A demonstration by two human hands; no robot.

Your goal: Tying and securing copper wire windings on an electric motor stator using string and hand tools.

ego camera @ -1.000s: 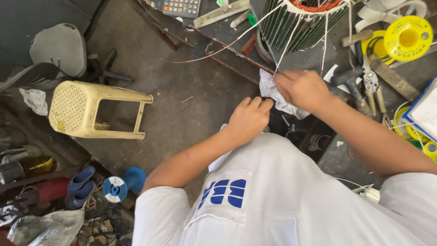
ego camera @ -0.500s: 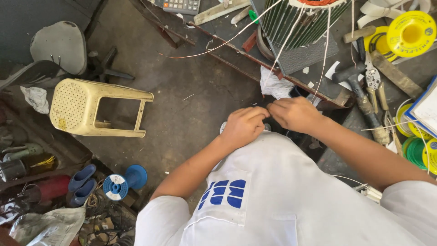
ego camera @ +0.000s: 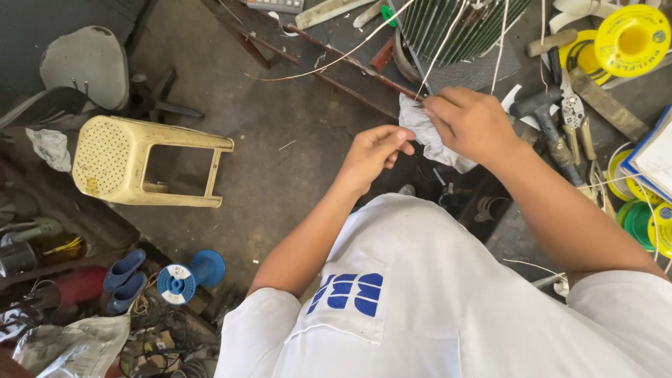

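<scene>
Rag (ego camera: 435, 136) pinched in right hand (ego camera: 470, 124), bunched against table (ego camera: 483, 70) edge, just below ribbed motor (ego camera: 458, 24). Left hand (ego camera: 374, 154) loosely curled beside rag, thumb and forefinger meeting near its lower corner; cannot tell whether anything is gripped there. Thin wires (ego camera: 441, 49) hanging from motor, passing right by right-hand knuckles. Likely trouble: snagging a wire with rag or fingers and tugging it out of place, perhaps kinking it. Could also let rag slip from so light a pinch and drop to floor (ego camera: 280, 140). Pliers (ego camera: 575, 115) and hammer (ego camera: 549, 129) close under right forearm, easy to knock. Stool (ego camera: 140, 164) and blue spool (ego camera: 178, 280) well apart, no hazard.
</scene>
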